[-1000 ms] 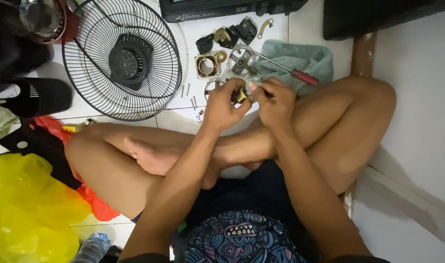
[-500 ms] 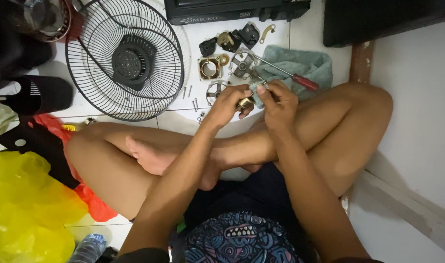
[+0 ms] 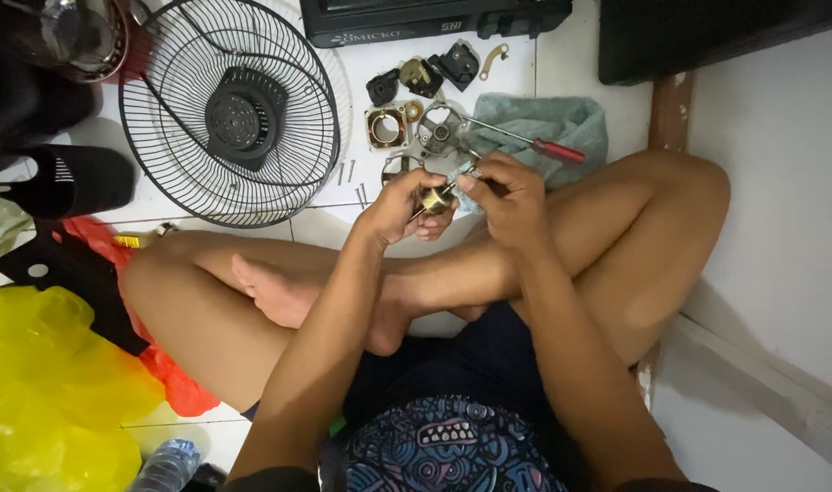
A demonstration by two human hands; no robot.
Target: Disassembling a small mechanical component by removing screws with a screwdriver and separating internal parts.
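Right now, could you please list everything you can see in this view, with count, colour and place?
fan grille: one, black wire, floor upper left
small brass part: one, gold, held between both hands
screwdriver: one, red handle, on the cloth
cloth: one, grey-green, floor above the right knee
motor parts: several, black and metal, floor top centre
screws: a few, silver, beside the grille
plastic bag: one, yellow, lower left
water bottle: one, clear, bottom left
left hand: holds the brass part
right hand: works on it
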